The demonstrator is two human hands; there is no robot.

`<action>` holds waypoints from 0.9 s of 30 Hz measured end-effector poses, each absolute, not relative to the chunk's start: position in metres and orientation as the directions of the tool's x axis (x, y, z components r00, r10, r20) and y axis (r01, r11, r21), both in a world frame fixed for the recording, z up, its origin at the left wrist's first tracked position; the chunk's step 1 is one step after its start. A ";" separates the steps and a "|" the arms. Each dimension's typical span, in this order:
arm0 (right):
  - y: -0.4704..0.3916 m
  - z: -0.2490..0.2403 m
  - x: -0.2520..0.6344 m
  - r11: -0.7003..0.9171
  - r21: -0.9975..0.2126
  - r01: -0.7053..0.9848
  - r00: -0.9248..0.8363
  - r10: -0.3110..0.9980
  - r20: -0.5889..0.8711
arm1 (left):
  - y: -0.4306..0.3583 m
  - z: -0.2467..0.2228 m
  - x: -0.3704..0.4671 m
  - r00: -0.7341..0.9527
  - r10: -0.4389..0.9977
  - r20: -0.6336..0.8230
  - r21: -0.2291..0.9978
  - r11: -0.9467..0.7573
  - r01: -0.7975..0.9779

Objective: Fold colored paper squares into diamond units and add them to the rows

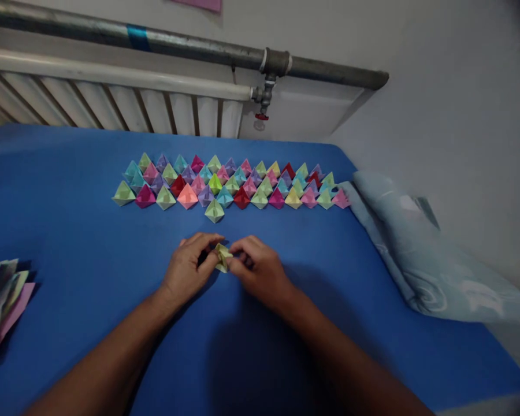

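Pinching folded paper point(222, 258), small, pale yellow, creased.

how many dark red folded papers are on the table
4: one dark red paper in the long front row, beyond the right hand; another further left, behind that row; a third at back right; a fourth right of it. Papers overlap, so some may be hidden.

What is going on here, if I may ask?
A person's left hand and right hand hold a small yellow paper between their fingers, over a blue surface. Beyond them, folded paper boats stand in rows, one green boat in front. Loose sheets lie at the left, a cloth at the right.
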State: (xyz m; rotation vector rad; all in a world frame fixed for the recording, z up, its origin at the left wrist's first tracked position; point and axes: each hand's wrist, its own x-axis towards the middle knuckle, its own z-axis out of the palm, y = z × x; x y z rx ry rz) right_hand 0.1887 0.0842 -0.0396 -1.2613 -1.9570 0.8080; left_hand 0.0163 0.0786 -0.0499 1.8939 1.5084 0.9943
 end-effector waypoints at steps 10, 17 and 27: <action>0.070 -0.021 0.183 0.397 -0.617 0.679 -0.456 0.887 0.070 | 0.083 -0.044 0.014 0.069 0.996 0.047 0.960 -0.064 0.273; 0.076 -0.026 0.189 0.481 -0.582 0.656 -0.543 0.836 0.079 | 0.082 -0.038 0.012 0.073 0.994 0.084 0.907 -0.107 0.407; 0.094 -0.031 0.205 0.682 -0.537 0.497 -0.670 0.695 0.261 | 0.084 -0.039 0.006 0.232 0.959 0.164 0.805 -0.266 0.530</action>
